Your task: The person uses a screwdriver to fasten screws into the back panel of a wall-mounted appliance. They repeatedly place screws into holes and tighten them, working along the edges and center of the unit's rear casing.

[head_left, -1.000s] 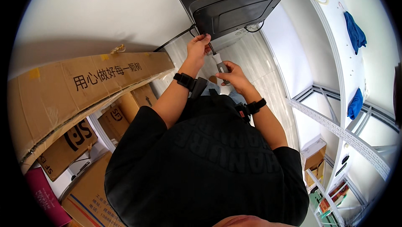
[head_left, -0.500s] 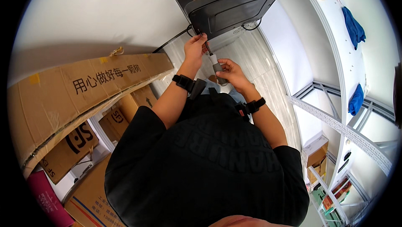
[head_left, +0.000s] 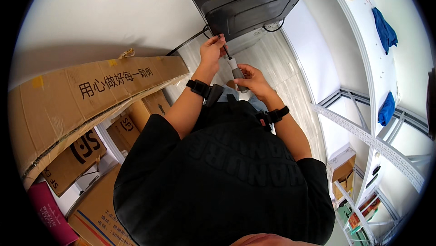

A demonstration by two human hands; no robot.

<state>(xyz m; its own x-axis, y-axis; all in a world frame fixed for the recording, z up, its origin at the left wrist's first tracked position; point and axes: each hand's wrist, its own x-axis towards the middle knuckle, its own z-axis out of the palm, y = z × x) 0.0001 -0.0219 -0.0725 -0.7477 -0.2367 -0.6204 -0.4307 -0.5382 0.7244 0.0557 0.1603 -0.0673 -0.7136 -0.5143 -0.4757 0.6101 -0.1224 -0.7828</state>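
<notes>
Fingers (head_left: 221,42) pinch the screwdriver (head_left: 237,72) shaft under the dark panel (head_left: 254,7).

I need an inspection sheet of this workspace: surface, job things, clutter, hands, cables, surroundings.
Surface: pale floor, bare near the hands.
Job things: screwdriver, tip at the edge of the dark panel.
Clutter: cardboard boxes stacked on the left.
Hands: left hand pinches the shaft near the tip; right hand grips the handle.
Cables: black cable along the wall; another loops under the panel.
Surroundings: white racks, blue cloths hanging.
</notes>
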